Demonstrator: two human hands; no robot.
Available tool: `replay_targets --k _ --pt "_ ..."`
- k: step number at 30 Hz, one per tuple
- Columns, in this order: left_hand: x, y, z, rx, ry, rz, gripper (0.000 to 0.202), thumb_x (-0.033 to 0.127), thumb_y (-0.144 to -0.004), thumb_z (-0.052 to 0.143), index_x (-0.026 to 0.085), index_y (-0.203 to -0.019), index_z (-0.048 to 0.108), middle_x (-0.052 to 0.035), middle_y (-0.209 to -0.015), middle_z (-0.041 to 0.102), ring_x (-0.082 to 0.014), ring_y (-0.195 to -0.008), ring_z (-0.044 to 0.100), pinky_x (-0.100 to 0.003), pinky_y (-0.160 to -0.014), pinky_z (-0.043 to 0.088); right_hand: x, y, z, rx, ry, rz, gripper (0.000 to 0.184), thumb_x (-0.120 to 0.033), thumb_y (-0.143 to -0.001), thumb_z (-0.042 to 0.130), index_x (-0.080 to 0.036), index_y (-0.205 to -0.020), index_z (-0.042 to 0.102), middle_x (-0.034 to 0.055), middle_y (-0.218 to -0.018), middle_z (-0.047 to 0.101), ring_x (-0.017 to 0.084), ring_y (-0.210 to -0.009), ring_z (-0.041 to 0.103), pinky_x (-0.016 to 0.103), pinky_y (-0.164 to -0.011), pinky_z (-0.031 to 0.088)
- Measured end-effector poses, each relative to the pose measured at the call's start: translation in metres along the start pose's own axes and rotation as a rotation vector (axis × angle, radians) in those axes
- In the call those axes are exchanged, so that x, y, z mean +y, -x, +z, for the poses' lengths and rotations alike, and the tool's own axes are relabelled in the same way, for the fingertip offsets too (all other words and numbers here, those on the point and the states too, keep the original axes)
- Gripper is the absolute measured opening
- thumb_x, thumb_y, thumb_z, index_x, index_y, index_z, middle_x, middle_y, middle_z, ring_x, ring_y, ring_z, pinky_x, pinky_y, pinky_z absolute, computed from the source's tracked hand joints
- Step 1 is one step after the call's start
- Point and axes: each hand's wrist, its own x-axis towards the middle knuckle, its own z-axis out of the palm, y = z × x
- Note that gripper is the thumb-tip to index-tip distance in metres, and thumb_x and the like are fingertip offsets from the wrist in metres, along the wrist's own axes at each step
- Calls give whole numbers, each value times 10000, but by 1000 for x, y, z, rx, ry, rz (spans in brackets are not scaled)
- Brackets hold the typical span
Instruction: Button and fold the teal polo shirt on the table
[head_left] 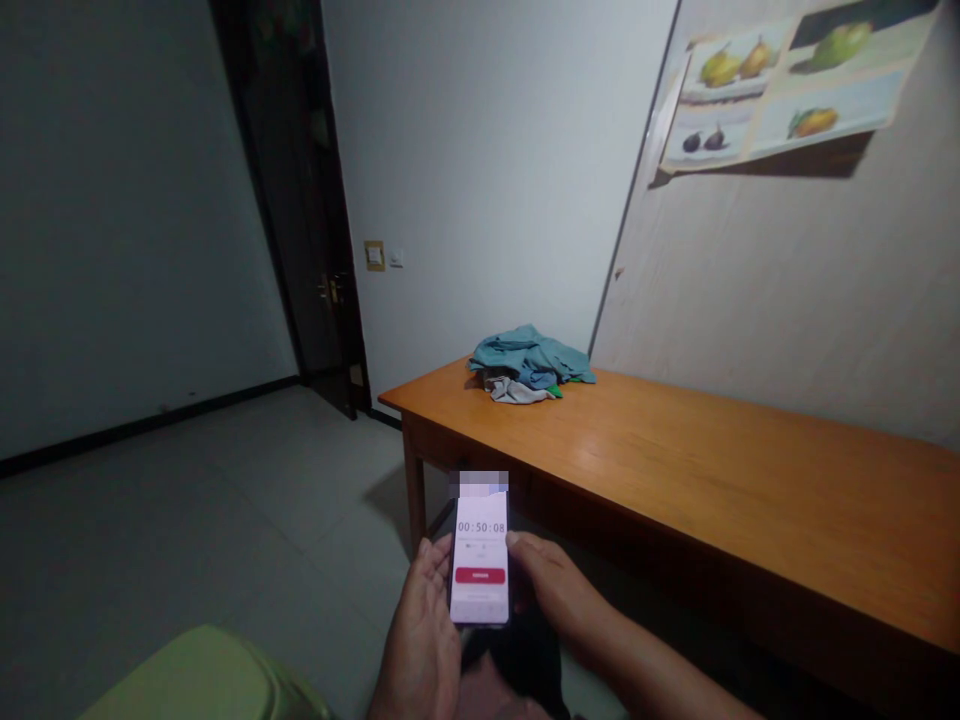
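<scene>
A smartphone is held upright in front of my lap, its lit screen facing me with a timer reading 00:50:08 and a red button. My left hand cradles its left edge, fingertips against the side. On the other side, my right hand grips the phone with the thumb at the right edge; its other fingers are hidden behind. Beyond the phone, a heap of crumpled clothes lies on the wooden table, teal cloth on top and grey cloth below.
The table's front edge runs close past my right forearm. A light green plastic seat or stool stands at the lower left. A dark door is in the back wall, and a fruit poster hangs above the table.
</scene>
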Motion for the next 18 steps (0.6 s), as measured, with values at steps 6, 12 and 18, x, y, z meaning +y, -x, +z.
replay_targets --k 6,12,18 --pt "-1 -3 -3 -15 0 33 455 479 -957 537 149 -1263 601 -149 -1293 632 -293 -1214 609 -404 -977 524 0 2 -1 -35 23 14 462 -555 -919 510 -159 -1069 695 77 -879 702 184 -755 596 273 -597 411" --pt "1 0 2 12 6 47 419 439 -984 500 144 -1265 600 -149 -1308 636 -280 -1225 609 -393 -984 525 1 3 1 -49 36 47 384 -474 -899 566 -164 -1090 684 72 -881 709 177 -753 596 269 -595 398" --pt "1 1 3 48 8 27 397 413 -989 501 142 -1256 616 -142 -1319 640 -267 -1269 581 -392 -1052 483 -1 5 2 -69 55 45 344 -415 -879 586 -168 -1102 677 65 -900 713 167 -735 591 258 -580 383"
